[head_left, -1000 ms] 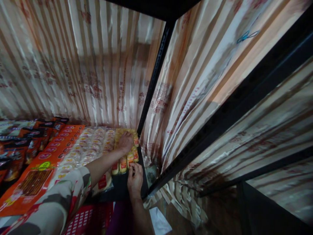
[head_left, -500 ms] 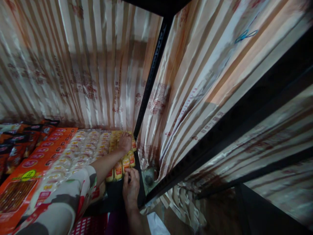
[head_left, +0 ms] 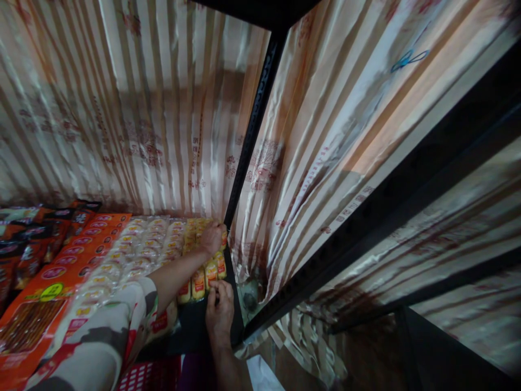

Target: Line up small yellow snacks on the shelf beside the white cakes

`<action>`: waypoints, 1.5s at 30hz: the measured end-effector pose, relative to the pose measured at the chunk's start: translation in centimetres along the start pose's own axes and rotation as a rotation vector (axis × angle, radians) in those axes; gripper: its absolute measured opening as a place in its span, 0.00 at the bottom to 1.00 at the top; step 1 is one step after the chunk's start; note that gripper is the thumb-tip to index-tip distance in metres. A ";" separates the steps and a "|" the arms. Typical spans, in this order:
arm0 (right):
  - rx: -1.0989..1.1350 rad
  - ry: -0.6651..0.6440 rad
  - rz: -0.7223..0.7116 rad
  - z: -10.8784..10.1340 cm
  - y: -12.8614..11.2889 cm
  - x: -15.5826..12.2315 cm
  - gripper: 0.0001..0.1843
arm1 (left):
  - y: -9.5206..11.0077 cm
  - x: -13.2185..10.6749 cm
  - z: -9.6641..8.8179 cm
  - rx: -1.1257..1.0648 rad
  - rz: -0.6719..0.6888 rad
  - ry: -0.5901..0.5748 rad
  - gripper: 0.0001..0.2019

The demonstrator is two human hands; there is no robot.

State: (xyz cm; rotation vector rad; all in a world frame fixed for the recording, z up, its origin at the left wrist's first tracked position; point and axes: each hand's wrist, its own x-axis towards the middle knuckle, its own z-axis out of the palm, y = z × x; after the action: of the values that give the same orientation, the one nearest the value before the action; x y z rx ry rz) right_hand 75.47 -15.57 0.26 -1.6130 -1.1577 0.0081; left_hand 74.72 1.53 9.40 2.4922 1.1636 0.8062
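Note:
Small yellow wrapped cakes (head_left: 198, 283) with orange-red labels stand in rows at the right end of a black shelf (head_left: 193, 326). My left hand (head_left: 212, 237) reaches over these rows to the back corner, its fingers curled around a yellow packet by the black post. Just in front of the nearest row, my right hand (head_left: 220, 310) is near the shelf's right edge. Its fingers are curled in, and I see nothing in them. The left forearm and its patterned sleeve (head_left: 95, 336) cover part of the goods.
Left of the cakes lie clear-wrapped round pastries (head_left: 140, 244), orange snack packs (head_left: 52, 293) and dark-orange bags (head_left: 32, 244). A black upright post (head_left: 254, 125) rises at the corner. Striped curtains (head_left: 163, 108) hang behind, and a red basket (head_left: 148, 374) is below.
My left hand has shifted slightly right, toward the post, and its fingers now close around the corner packet. My right hand has barely moved.

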 end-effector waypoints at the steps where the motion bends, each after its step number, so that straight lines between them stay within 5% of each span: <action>1: -0.003 0.002 0.000 0.0 0.0 0.0 0.11 | 0.1 0.0 -0.2 -0.008 0.004 0.006 0.16; 16: 0.023 -0.001 0.023 0.1 0.0 0.0 0.13 | 0.2 -0.4 -3.9 -0.324 0.063 0.336 0.13; 30: 0.265 0.054 0.201 -0.4 0.3 0.0 0.16 | 1.3 -7.7 -6.6 -0.396 0.041 0.232 0.13; 38: 0.134 -0.049 0.063 -1.8 -2.3 -1.0 0.23 | -0.6 -11.8 -6.2 -0.383 -0.006 0.191 0.12; 45: 0.047 -0.143 0.008 -0.3 -3.6 -3.5 0.27 | -2.2 -14.6 -6.4 -0.383 -0.051 0.167 0.11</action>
State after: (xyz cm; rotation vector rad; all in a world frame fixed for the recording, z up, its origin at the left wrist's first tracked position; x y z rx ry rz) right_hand 71.43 -18.40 1.18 -1.5956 -1.2517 0.1572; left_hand 61.99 -8.19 8.22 2.1078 1.0057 1.1219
